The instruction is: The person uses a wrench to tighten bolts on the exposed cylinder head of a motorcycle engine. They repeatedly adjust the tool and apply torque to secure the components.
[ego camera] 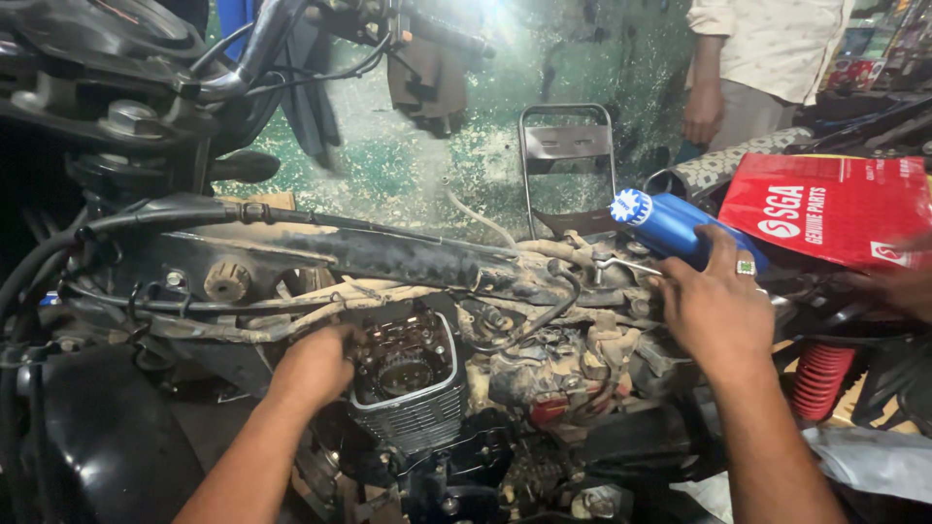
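The engine (413, 374) sits in the middle of the stripped motorbike frame (388, 254), its top cover already off, gears showing. The left hand (316, 367) presses on its edge, fingers hidden. The right hand (716, 309) grips a blue spray can (673, 227). Nothing is closed up yet.

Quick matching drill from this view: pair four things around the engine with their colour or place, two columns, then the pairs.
1. Can in the right hand: can
2. Shock spring
3. Parts packet
4. Left hand

A. red coil at lower right
B. at the open engine head
C. blue
D. red, flat, at upper right

Pairs: 1-C, 2-A, 3-D, 4-B
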